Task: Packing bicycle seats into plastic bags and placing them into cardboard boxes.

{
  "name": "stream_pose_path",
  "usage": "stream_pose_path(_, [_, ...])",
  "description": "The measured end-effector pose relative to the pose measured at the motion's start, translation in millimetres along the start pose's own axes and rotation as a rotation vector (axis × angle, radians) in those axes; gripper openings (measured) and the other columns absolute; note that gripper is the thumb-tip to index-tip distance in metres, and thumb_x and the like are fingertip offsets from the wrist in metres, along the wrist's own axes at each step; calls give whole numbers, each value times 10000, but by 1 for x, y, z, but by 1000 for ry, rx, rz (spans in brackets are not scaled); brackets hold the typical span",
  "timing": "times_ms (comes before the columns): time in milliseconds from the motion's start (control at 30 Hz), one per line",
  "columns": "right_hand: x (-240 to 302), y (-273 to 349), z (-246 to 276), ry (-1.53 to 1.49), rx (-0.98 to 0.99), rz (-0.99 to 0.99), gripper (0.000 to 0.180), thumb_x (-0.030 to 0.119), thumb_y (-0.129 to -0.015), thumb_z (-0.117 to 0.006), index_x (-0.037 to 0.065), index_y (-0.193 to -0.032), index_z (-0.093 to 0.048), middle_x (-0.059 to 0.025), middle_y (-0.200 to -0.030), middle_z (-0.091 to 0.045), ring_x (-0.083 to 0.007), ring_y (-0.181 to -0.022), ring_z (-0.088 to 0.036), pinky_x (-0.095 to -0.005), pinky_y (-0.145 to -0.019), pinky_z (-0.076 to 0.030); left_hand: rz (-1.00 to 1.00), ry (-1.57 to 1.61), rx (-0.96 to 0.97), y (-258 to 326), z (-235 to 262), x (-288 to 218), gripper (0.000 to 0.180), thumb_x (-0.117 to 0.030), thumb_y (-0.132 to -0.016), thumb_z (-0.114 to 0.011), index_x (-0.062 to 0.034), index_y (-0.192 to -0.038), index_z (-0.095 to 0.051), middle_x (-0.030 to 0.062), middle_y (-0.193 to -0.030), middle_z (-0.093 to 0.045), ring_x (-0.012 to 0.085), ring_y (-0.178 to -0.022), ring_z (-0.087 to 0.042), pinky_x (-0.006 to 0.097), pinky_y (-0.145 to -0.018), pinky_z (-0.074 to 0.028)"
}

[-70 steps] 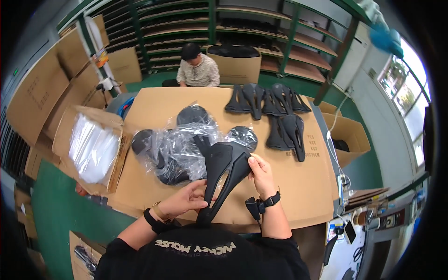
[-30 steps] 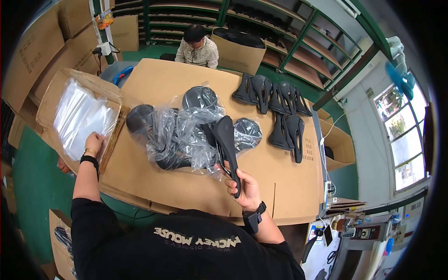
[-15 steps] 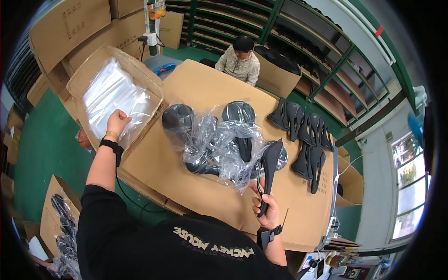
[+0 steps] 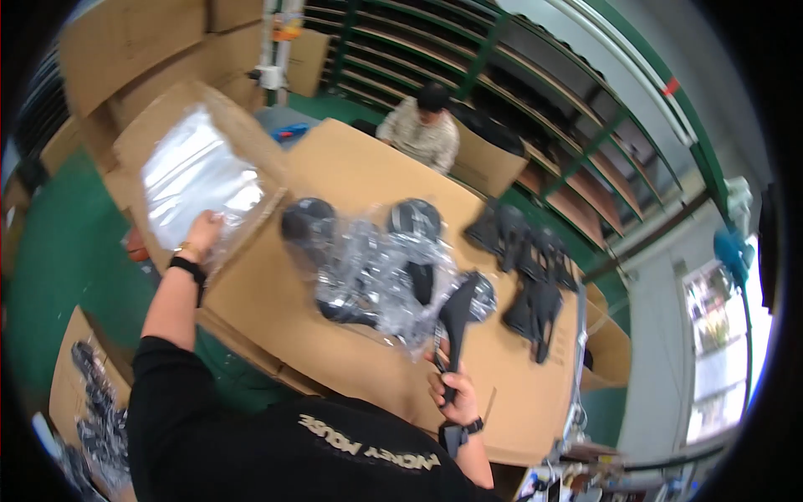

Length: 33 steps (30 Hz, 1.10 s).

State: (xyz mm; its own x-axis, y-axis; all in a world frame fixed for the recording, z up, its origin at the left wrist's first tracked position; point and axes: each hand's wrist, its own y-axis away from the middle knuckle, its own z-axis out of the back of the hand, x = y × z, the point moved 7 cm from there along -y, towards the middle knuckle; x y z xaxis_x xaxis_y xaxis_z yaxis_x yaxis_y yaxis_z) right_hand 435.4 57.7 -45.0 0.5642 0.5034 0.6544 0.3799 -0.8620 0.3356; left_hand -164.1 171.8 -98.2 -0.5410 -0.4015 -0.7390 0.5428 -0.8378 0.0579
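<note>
My left hand (image 4: 202,233) is at the near edge of a stack of clear plastic bags (image 4: 194,167) inside an open cardboard box (image 4: 248,127). Its fingers are curled together on the bag film, partly blurred. In my right hand (image 4: 454,400) a black bicycle saddle (image 4: 456,314) is held by its narrow nose end, tilted up over the table. Beyond it, several black saddles wrapped in clear plastic (image 4: 368,276) lie bunched in the middle of the cardboard-covered table (image 4: 335,167). Bare black saddles (image 4: 531,322) sit in a group at the right.
A person (image 4: 422,130) sits behind the far table edge, beside a carton (image 4: 485,159) of black items. Green shelving (image 4: 481,67) stands behind. Lower left, another carton (image 4: 67,368) holds wrapped black items. A blue tool (image 4: 290,131) lies beyond the bag box.
The whole view has shifted slightly and blurred. My left hand stays at the bags, a little nearer their close edge. The saddle remains in my right hand.
</note>
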Motion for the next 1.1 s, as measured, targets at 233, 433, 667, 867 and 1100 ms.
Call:
stream_pose_path(233, [18,-3,13,315,-66,131,742,59,-691,-590,51,-1387,-334,-120,-1131,-516,-111,-550,-458,-209,-391,-391,35,421,89,25,11,-56,158,-158,-863,-610,-9,-915,-622,42,-778,-654,97,-619,-591,229,-551,-469])
stream_pose_path(433, [61,-9,-17,801,-258,439,553,-11,-725,-625,-36,-1246,-441,-102,-970,-591,-106,-469,-516,-210,-364,-413,-262,858,195,109,22,-169,187,-206,-934,-543,-44,-940,-637,-7,-856,-631,70,-733,-558,210,-679,-462])
stream_pose_path(667, [12,-25,-77,107,220,109,833,230,-632,-730,-50,-1332,-374,-207,-1318,-462,-257,-935,-624,-316,-671,-570,-362,946,866,238,-111,-278,116,-128,-904,-589,-23,-937,-627,7,-827,-636,69,-746,-571,239,-673,-477])
stream_pose_path(867, [36,-22,-93,426,82,233,666,95,-641,-700,-36,-1255,-481,-109,-1161,-574,-249,-1051,-592,-350,-736,-573,-209,1166,947,242,-153,-260,77,-106,-892,-563,-34,-902,-588,49,-816,-627,96,-687,-566,263,-604,-471])
stream_pose_path(1100, [43,2,-60,421,305,8,671,124,-536,-735,-70,-1150,-547,-153,-918,-579,-195,-649,-605,-226,-525,-458,174,1435,829,211,-115,-256,197,-231,-977,-411,-86,-872,-493,116,-914,-650,51,-504,-370,176,-468,-344])
